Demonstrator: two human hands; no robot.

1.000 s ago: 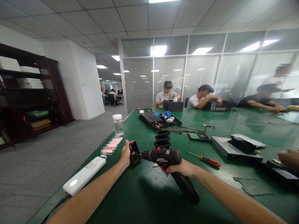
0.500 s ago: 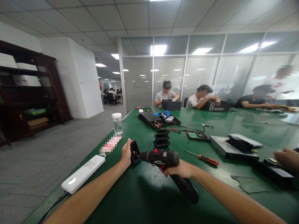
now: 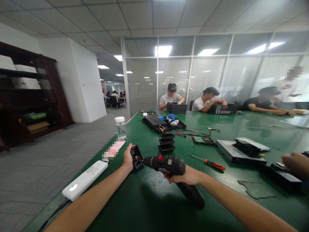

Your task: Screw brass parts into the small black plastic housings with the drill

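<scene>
My left hand [image 3: 128,158] is closed on the left side of a small black open-topped box [image 3: 137,157], tilted so its inside faces me. Brass-coloured bits show inside it; I cannot make out what they are. In my right hand [image 3: 184,176] is a black cordless drill [image 3: 166,164] with red accents, its fingers wrapped round the grip. The drill's chuck points left, close to the box's right edge; whether they touch I cannot tell. Behind them stand several black plastic frames [image 3: 166,147] in a row on the green table [image 3: 130,203].
To the right lie an orange-black screwdriver [image 3: 212,163], a green circuit board [image 3: 200,139] and a silver metal case [image 3: 231,151]. At left are a white power strip [image 3: 84,180], a pink phone [image 3: 114,149] and a water bottle [image 3: 120,128]. A co-worker's hand [image 3: 295,162] reaches in from the right.
My left hand has turned the black box so more of its inside faces me, shifting it slightly left. The drill stays nearly in place beside it.
</scene>
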